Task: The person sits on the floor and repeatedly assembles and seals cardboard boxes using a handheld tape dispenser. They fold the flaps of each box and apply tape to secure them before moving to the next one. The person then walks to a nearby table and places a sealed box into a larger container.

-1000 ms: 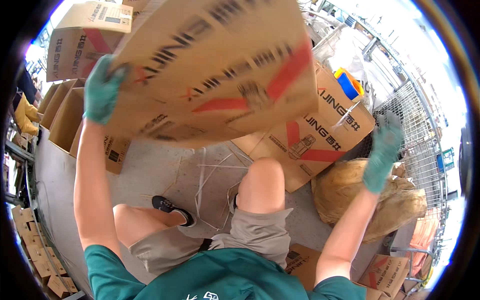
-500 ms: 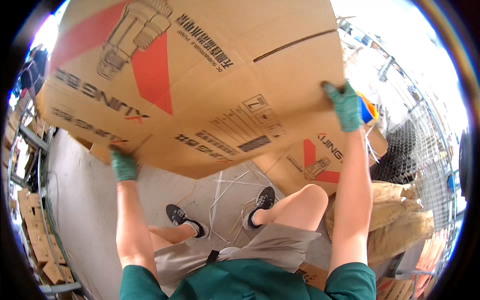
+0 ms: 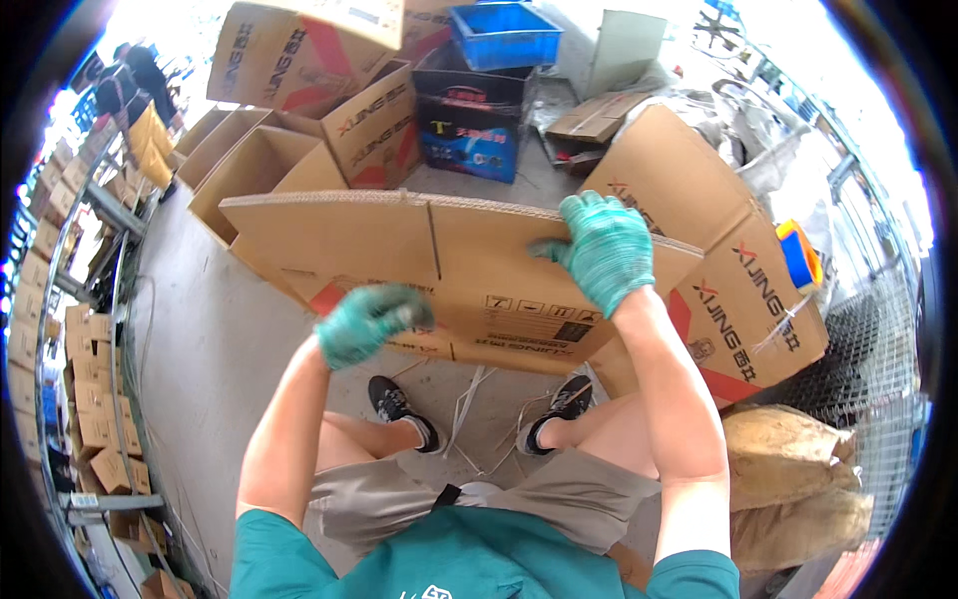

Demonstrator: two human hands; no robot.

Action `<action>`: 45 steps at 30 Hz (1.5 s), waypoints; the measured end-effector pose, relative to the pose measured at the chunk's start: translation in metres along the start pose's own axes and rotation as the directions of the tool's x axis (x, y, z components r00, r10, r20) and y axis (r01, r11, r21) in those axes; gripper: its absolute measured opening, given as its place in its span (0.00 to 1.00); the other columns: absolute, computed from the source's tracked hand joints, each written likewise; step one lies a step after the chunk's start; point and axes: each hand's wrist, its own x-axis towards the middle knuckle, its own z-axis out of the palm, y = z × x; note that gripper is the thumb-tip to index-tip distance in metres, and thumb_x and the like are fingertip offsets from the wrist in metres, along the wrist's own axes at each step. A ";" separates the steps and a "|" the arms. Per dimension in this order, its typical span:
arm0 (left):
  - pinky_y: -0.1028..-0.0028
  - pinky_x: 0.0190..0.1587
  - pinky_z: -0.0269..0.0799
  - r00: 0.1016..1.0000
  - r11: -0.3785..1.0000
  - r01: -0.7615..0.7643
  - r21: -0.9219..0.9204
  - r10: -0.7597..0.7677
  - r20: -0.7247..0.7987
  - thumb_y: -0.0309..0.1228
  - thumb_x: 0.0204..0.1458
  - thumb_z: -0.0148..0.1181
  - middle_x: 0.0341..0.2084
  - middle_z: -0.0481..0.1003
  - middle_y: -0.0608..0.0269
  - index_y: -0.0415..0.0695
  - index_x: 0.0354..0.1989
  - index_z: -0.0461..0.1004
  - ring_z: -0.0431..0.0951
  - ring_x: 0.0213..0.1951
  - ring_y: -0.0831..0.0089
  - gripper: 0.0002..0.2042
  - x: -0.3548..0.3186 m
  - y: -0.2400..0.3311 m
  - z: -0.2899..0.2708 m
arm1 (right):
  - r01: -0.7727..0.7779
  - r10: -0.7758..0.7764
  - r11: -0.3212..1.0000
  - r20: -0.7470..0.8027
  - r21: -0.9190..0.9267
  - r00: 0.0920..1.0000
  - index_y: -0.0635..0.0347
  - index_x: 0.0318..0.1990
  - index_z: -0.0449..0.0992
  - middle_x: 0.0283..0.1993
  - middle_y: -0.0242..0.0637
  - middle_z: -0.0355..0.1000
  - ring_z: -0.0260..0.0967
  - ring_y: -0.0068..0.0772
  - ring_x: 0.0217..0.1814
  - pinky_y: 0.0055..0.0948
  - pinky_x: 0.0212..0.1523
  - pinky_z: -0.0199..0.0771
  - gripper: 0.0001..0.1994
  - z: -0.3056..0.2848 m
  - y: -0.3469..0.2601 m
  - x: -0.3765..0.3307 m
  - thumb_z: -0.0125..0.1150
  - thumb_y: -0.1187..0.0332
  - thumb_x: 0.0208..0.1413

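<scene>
Steadying the folded box (image 3: 499, 262) roughly upright before the person's legs (image 3: 371, 439) seems the present step, with the right grip (image 3: 611, 255) closed over its top edge and the left grip (image 3: 369, 324) blurred, its hold unclear, so the next move probably calls for a second hold.

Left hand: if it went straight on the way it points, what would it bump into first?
Probably the printed face of the folded carton. Depth is unclear, so I cannot tell whether the left hand already touches it.
</scene>
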 end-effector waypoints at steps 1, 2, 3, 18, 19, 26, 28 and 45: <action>0.71 0.56 0.73 0.975 0.980 -0.188 -0.061 0.179 -0.131 0.38 0.67 0.60 0.45 0.82 0.64 0.43 0.52 0.81 0.79 0.48 0.72 0.13 -0.011 0.025 -0.018 | -0.014 0.013 0.999 0.009 0.032 1.000 0.55 0.40 0.77 0.39 0.38 0.75 0.76 0.45 0.43 0.45 0.47 0.75 0.26 -0.002 -0.006 0.003 0.77 0.46 0.42; 0.73 0.56 0.73 0.942 0.961 -0.242 -0.130 0.200 -0.270 0.33 0.65 0.64 0.47 0.80 0.65 0.40 0.53 0.79 0.77 0.50 0.77 0.13 -0.012 0.038 -0.032 | -0.007 0.007 1.000 0.032 0.023 0.999 0.54 0.41 0.78 0.40 0.38 0.75 0.76 0.44 0.44 0.44 0.46 0.74 0.25 0.001 -0.006 0.000 0.77 0.48 0.43; 0.70 0.58 0.72 0.838 0.923 -0.382 -0.034 0.331 -0.433 0.35 0.63 0.66 0.51 0.78 0.64 0.42 0.58 0.76 0.77 0.53 0.72 0.18 -0.007 0.038 -0.045 | 0.003 -0.004 1.000 0.045 0.023 0.999 0.52 0.43 0.78 0.41 0.37 0.76 0.76 0.44 0.46 0.44 0.46 0.74 0.24 0.002 -0.009 0.000 0.77 0.49 0.44; 0.66 0.66 0.68 0.966 0.691 0.201 0.694 -0.259 -0.022 0.47 0.68 0.56 0.58 0.79 0.58 0.51 0.64 0.76 0.77 0.60 0.60 0.22 0.064 0.055 -0.172 | 0.087 -0.043 0.977 -0.223 0.193 0.974 0.46 0.55 0.76 0.53 0.34 0.72 0.67 0.47 0.62 0.58 0.73 0.50 0.29 -0.024 -0.054 -0.058 0.67 0.74 0.39; 0.65 0.66 0.69 0.975 0.681 0.131 0.720 -0.219 0.029 0.47 0.67 0.57 0.58 0.79 0.57 0.53 0.65 0.76 0.77 0.59 0.60 0.22 0.063 0.052 -0.176 | 0.079 -0.035 0.970 -0.191 0.229 0.981 0.48 0.49 0.75 0.47 0.34 0.73 0.69 0.45 0.56 0.54 0.67 0.55 0.25 -0.029 -0.060 -0.059 0.67 0.74 0.37; 0.59 0.56 0.76 0.895 0.177 0.336 0.925 -0.367 -0.254 0.55 0.61 0.60 0.47 0.83 0.53 0.50 0.54 0.83 0.82 0.50 0.51 0.23 0.042 0.080 -0.188 | 0.109 -0.053 0.949 -0.192 0.297 0.980 0.48 0.39 0.76 0.34 0.29 0.73 0.71 0.40 0.41 0.45 0.58 0.60 0.19 -0.049 -0.064 -0.061 0.65 0.78 0.35; 0.57 0.54 0.76 0.917 0.176 0.343 0.923 -0.278 -0.287 0.60 0.61 0.56 0.42 0.84 0.49 0.47 0.46 0.85 0.82 0.47 0.48 0.27 0.042 0.079 -0.192 | 0.216 -0.135 0.919 -0.250 0.331 0.959 0.47 0.36 0.76 0.31 0.27 0.72 0.71 0.38 0.39 0.45 0.58 0.61 0.17 -0.067 -0.056 -0.051 0.65 0.78 0.35; 0.50 0.53 0.75 0.939 0.403 0.319 0.858 -0.257 -0.228 0.34 0.65 0.53 0.49 0.79 0.36 0.42 0.77 0.48 0.81 0.48 0.40 0.34 0.048 0.057 -0.123 | 0.070 -0.231 0.186 -0.026 0.980 0.973 0.56 0.40 0.81 0.44 0.40 0.79 0.75 0.47 0.48 0.45 0.55 0.74 0.11 0.003 -0.046 -0.009 0.58 0.76 0.50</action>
